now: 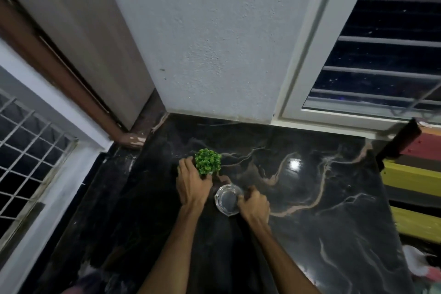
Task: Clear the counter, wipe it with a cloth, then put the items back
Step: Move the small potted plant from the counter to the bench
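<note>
A small green artificial plant [207,160] stands on the black marble counter [310,198] near its middle. My left hand [192,186] wraps around the base of the plant from the near left, hiding its pot. Just to the right, a clear glass bowl [227,199] with faceted sides sits on the counter. My right hand [254,203] grips the bowl's right rim. No cloth is in view.
A white textured wall [214,43] rises behind the counter. A barred window [381,55] is at the right, a door with a brown frame [71,67] and a grilled window [23,162] at the left. Coloured striped fabric [415,186] lies past the counter's right edge.
</note>
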